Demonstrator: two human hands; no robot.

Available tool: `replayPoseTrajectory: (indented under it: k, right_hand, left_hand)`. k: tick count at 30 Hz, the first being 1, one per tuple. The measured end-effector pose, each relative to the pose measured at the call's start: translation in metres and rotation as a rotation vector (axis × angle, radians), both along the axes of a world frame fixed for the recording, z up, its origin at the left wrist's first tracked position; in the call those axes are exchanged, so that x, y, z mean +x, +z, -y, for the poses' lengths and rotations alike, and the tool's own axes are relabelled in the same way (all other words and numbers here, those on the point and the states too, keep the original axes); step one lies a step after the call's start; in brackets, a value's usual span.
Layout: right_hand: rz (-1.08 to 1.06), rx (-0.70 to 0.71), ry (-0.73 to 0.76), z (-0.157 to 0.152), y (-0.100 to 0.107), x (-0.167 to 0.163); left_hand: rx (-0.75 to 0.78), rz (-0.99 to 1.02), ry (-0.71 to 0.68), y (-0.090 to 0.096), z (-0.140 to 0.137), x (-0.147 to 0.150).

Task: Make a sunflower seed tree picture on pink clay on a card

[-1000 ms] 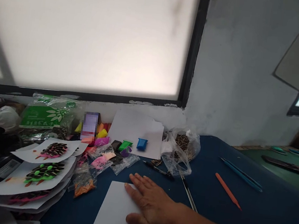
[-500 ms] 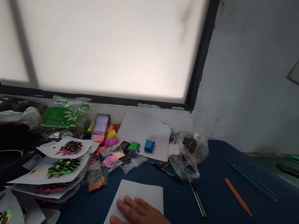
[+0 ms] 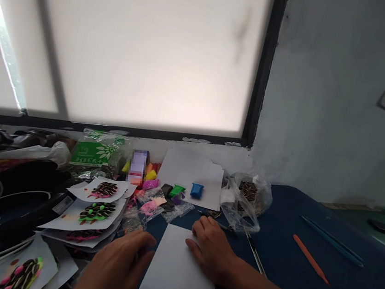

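Note:
A white sheet of paper [image 3: 178,272] lies on the blue table in front of me. My right hand [image 3: 213,246] rests on its upper right edge, fingers loosely bent and thumb apart from them. Beside the left edge is my left hand [image 3: 118,266], its fingers curved, with a gap between thumb and forefinger. Whether it touches the sheet I cannot tell. A black pen [image 3: 218,222] lies just beyond my right hand, and a silver pen [image 3: 256,251] to its right.
Left are stacked papers bearing sunflower-seed pictures [image 3: 97,212]. Coloured clay packets [image 3: 176,190], a blue packet [image 3: 197,190] on white sheets and a clear bag of seeds [image 3: 247,195] stand behind. An orange tool [image 3: 309,259] and blue tweezers [image 3: 332,240] lie right.
My left hand has come into view beside the paper. My right hand has moved from lying flat on the sheet to its upper right edge, fingers now bent. The view has shifted slightly left.

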State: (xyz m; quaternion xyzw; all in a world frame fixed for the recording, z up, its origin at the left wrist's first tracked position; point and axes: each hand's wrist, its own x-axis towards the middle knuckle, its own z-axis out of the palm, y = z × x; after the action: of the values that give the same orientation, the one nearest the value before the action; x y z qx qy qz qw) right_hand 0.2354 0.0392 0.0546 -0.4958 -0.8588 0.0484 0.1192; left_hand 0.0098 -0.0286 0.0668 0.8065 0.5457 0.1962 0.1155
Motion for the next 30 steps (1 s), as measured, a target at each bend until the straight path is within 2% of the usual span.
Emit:
replayPoseTrajectory:
  k: [1, 4, 10, 16, 19, 23, 27, 30]
  right_hand:
    - [-0.003, 0.009, -0.018, 0.000, -0.001, 0.001]
    - [-0.006, 0.018, -0.056, 0.000, -0.001, 0.004]
    - [-0.026, -0.017, -0.050, 0.002, -0.001, 0.008]
    - [-0.083, -0.072, -0.066, 0.001, 0.002, 0.009]
    - [-0.138, -0.139, -0.064, -0.005, 0.007, 0.013]
    - [-0.265, -0.307, -0.032, -0.013, 0.013, 0.023]
    - [-0.432, -0.470, 0.037, -0.020, 0.017, 0.031]
    - [-0.519, -0.533, 0.109, -0.023, 0.020, 0.033]
  left_hand:
    - [-0.131, -0.036, 0.150, 0.002, -0.011, -0.003]
    - [-0.212, -0.070, 0.215, -0.002, -0.027, 0.001]
    - [-0.265, -0.064, 0.218, -0.010, -0.022, 0.019]
    - [-0.270, -0.008, 0.189, -0.011, -0.027, 0.018]
    - [-0.268, 0.030, 0.180, -0.011, -0.031, 0.015]
    - [-0.289, 0.076, 0.180, -0.008, -0.039, 0.013]
    - [-0.290, 0.111, 0.174, -0.008, -0.044, 0.014]
    - [-0.266, 0.152, 0.162, -0.010, -0.048, 0.015]
